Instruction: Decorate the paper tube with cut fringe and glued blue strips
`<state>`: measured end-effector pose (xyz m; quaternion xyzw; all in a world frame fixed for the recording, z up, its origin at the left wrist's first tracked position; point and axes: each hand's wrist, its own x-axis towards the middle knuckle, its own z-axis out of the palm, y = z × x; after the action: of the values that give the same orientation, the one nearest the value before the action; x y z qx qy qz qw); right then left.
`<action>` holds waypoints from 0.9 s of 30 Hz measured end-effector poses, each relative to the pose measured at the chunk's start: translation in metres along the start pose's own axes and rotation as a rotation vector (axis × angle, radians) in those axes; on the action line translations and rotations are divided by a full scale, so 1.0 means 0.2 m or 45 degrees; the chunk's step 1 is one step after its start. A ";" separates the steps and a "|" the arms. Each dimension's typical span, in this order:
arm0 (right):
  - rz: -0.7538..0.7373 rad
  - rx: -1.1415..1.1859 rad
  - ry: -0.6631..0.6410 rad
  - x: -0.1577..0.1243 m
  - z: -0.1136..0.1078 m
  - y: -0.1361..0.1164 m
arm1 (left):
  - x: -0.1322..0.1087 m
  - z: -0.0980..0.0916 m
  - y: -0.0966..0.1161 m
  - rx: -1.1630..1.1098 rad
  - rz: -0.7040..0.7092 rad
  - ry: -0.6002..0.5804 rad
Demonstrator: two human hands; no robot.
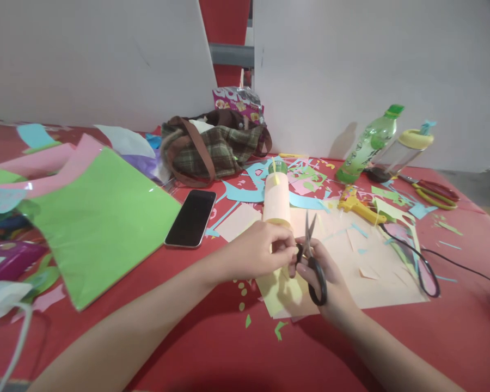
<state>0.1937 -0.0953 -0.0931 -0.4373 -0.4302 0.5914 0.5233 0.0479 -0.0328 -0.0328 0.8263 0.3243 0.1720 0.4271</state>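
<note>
Red counter (212,356), white panels (363,60)
Between the panels is a gap with something red (224,22) and a gray bar (232,55). Gray floor (471,188) shows at right.

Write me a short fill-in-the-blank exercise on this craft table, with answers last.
The scissors in the right hand have ____ handles.
The tabletop is ____.
The glue gun is mainly ____.
In the picture, the phone lies to the ____ of the pale paper tube.

Missing words: black; red; yellow; left.
</note>
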 end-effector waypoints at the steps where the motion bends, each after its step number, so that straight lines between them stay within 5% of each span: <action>1: 0.010 0.002 -0.048 0.00 0.00 0.00 | 0.00 -0.01 0.00 -0.009 -0.011 0.038; 7: -0.011 -0.054 -0.209 -0.02 -0.01 0.00 | -0.01 -0.03 0.01 -0.016 -0.020 0.211; 27: -0.005 -0.088 -0.252 -0.02 -0.01 0.00 | -0.01 -0.01 0.02 -0.016 -0.012 0.227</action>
<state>0.1963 -0.0998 -0.0925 -0.3937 -0.5010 0.6154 0.4641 0.0476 -0.0342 -0.0294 0.8035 0.3640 0.2447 0.4025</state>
